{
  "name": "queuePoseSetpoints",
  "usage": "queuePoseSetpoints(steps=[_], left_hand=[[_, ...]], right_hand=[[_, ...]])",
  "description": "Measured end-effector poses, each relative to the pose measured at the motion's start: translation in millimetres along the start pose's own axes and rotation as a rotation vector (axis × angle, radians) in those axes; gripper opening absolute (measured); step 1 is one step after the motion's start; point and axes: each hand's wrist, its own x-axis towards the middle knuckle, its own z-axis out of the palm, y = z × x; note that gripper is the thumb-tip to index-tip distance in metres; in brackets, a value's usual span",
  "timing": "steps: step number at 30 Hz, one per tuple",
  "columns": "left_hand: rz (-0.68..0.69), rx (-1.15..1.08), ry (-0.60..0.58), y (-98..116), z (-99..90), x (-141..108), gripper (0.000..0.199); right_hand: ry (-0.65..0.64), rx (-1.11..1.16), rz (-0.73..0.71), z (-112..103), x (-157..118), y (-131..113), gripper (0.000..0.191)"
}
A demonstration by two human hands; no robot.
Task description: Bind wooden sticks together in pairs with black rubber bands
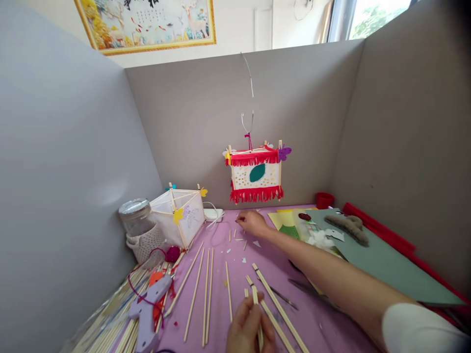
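Note:
My left hand, low in the middle, is closed around a thin wooden stick that points away from me. Two longer sticks with dark-marked ends lie just to its right, one of them a pale stick. Farther off, my right hand reaches across the table with thumb and fingertips pinched together. A tiny dark spot shows at those fingertips, too small to name. Several short stick pieces and white paper scraps lie just in front of it. Several loose sticks lie left of my left hand.
A red-fringed lantern hangs from a wire hook. At left stand a white lantern, a glass jar and a lilac glue gun. Scissors lie beneath my right forearm, near a grey-green sheet. Grey panels surround the table.

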Motion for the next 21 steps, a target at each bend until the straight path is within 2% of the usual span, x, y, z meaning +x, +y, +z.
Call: queuePoseSetpoints(steps=[2, 5, 6, 8, 11, 14, 18, 21], left_hand=[[0.014, -0.036, -0.033, 8, 2.9, -8, 0.058], [0.070, -0.041, -0.026, 16, 7.9, -19, 0.047], [0.092, -0.029, -0.015, 17, 10.0, -21, 0.042], [0.125, 0.018, 0.001, 17, 14.6, -26, 0.034], [0.157, 0.103, -0.001, 14, 23.1, -32, 0.028], [0.190, 0.175, 0.012, 10, 32.2, -38, 0.028], [0.278, 0.276, 0.050, 6, 38.8, -39, 0.032], [0.323, 0.335, 0.116, 3, 37.4, -35, 0.029]], right_hand=[[-0.028, 0.107, -0.017, -15, -35, -4, 0.020], [-0.076, 0.304, -0.052, -36, -100, -13, 0.021], [-0.101, 0.495, -0.051, -41, -122, -17, 0.019], [-0.156, 0.766, -0.024, -45, -162, -24, 0.015], [-0.158, 0.893, 0.015, -38, -204, -30, 0.013], [-0.056, 0.829, 0.013, -27, -221, -30, 0.013], [0.056, 0.729, -0.011, -20, -225, -30, 0.014], [0.091, 0.697, 0.005, -19, -227, -32, 0.015]])
